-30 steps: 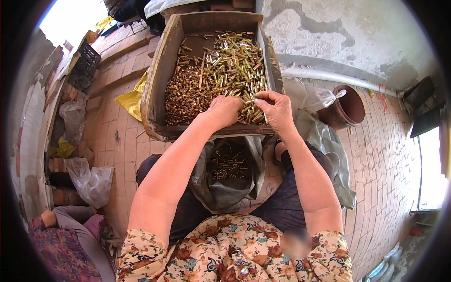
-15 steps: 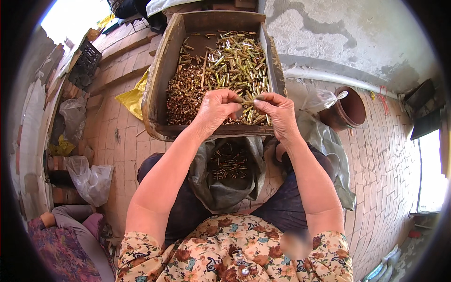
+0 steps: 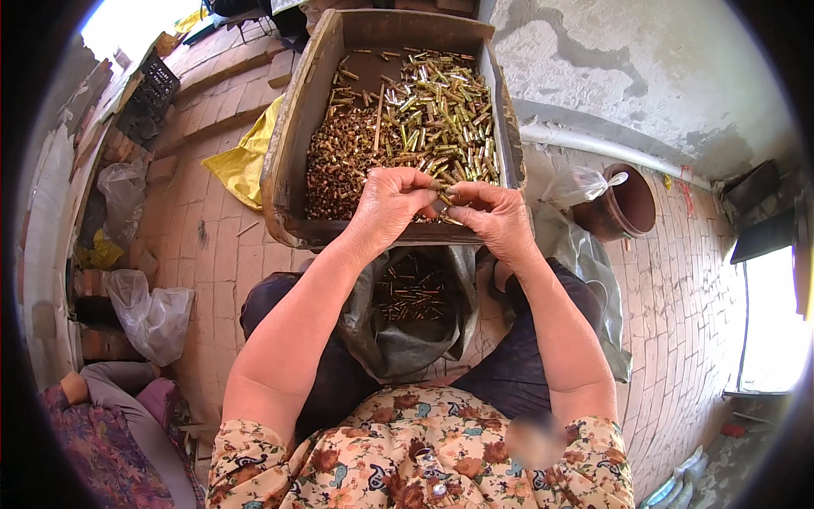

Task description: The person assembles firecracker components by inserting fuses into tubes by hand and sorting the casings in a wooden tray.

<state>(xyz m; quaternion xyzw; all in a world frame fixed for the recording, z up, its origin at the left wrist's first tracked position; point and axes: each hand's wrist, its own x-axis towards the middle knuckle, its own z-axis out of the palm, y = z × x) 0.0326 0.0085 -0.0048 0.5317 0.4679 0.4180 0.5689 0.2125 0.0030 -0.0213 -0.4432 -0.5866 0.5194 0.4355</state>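
Observation:
A shallow wooden tray (image 3: 282, 161) tilts in front of me. Slim brass-coloured metal tubes (image 3: 445, 106) fill its right side, and short coppery pieces (image 3: 335, 178) are heaped on its left; a thin stick (image 3: 379, 119) lies between them. Over the tray's near edge, my left hand (image 3: 392, 204) is closed in a pinch on a small brass-coloured piece, its details hidden by the fingers. My right hand (image 3: 496, 220) pinches close beside it, fingertips nearly meeting the left ones at a small brass-coloured piece. Between my legs, an open grey-green sack (image 3: 369, 339) holds several slender metal pieces (image 3: 415, 297).
A brown bucket (image 3: 623, 208) with a knotted plastic bag (image 3: 585, 187) stands to the right near a white pipe (image 3: 593, 146). Yellow sacking (image 3: 246, 165) lies left of the tray. Another person's legs (image 3: 140, 416) are at lower left, below a clear plastic bag (image 3: 153, 318).
My right hand has dropped slightly and turned, its fingers now lower beside the left fingertips. The left hand stays nearly in place. The whole view has shifted a little.

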